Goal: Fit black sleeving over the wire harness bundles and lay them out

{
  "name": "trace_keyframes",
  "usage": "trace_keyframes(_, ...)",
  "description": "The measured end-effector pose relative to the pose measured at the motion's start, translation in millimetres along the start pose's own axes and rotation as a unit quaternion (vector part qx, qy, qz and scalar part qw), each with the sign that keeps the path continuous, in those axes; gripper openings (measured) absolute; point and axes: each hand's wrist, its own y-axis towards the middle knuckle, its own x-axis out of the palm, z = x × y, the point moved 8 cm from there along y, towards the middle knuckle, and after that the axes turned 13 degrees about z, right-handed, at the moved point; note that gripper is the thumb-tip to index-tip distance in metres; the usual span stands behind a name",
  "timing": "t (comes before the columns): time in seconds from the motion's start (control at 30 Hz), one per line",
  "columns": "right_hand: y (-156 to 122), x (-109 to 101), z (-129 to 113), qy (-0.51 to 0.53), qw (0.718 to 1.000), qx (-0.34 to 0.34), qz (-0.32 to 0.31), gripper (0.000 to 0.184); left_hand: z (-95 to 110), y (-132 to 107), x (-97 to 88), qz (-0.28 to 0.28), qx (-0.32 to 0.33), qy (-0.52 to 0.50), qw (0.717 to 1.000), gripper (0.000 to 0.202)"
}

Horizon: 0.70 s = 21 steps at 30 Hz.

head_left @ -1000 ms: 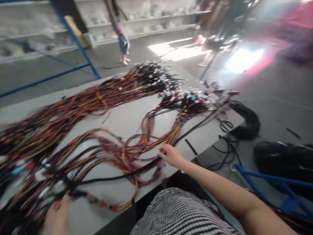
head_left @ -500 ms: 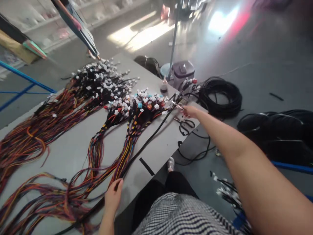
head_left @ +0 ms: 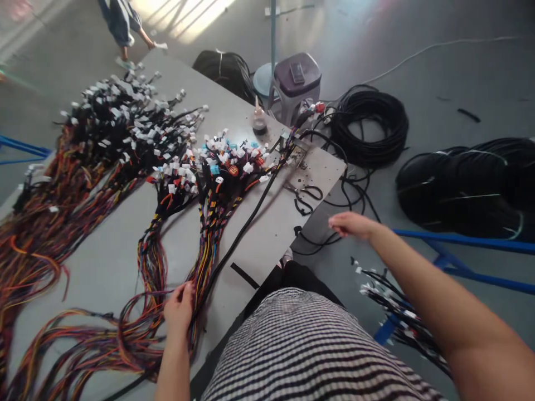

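Note:
My left hand [head_left: 179, 307] is closed at the lower part of a bundle of coloured wires [head_left: 205, 253], where a long black tube [head_left: 238, 245] runs alongside; its palm side is hidden. My right hand [head_left: 350, 224] hangs past the table's right edge, thumb and fingers pinched together; anything in them is too small to name. White, blue and orange connectors [head_left: 234, 161] top the wire bundle. Black-handled scissors [head_left: 307, 197] lie near the table corner, left of my right hand. Behind them, a small metal fixture [head_left: 298, 149] sits by wire ends at the table's edge.
A large pile of wire harnesses [head_left: 121, 122] covers the table's left side. A small bottle [head_left: 259, 120] stands at the far edge. Beyond are a stool [head_left: 296, 75] with a phone, and black tubing coils [head_left: 368, 122]. Blue rails [head_left: 472, 275] flank the right; a person's legs [head_left: 121, 25] show behind.
My right hand has drawn back from the fixture toward me, off the table; the thin shiny item at its fingers no longer shows. My left hand stays at the wires. The view has tilted down.

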Motion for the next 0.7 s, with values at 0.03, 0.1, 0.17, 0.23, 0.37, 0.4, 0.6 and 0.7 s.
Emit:
trace_keyframes(0.03,-11,20,12,-0.048,0.999,-0.003,-0.012,0.027,12,5,10.7,-0.017,-0.006,-0.027,0.999,0.055)
trace_keyframes(0.1,-21,68,20,-0.194,0.98,-0.035,-0.011,0.027,43,14,32.6,-0.051,-0.004,-0.076,0.996,0.053)
trace_keyframes(0.17,-18,113,8,-0.31,0.948,-0.078,0.016,0.028,86,23,53.7,-0.07,0.02,-0.113,0.991,0.05)
trace_keyframes(0.23,-8,145,-11,-0.358,0.926,-0.107,0.044,0.03,137,27,78.3,-0.094,0.054,-0.155,0.982,0.048)
trace_keyframes(0.37,10,139,-50,-0.42,0.891,-0.15,0.086,0.042,249,12,138.9,-0.183,0.139,-0.24,0.943,0.044)
trace_keyframes(0.4,13,121,-65,-0.42,0.885,-0.164,0.115,0.043,276,4,154.6,-0.204,0.165,-0.254,0.931,0.044)
trace_keyframes(0.6,45,-43,-209,-0.17,0.878,-0.246,0.375,0.039,406,-24,241.9,-0.197,0.273,-0.282,0.898,0.051)
trace_keyframes(0.7,102,-66,-257,-0.008,0.939,-0.145,0.312,0.037,429,-19,293.2,-0.268,0.175,-0.244,0.915,0.059)
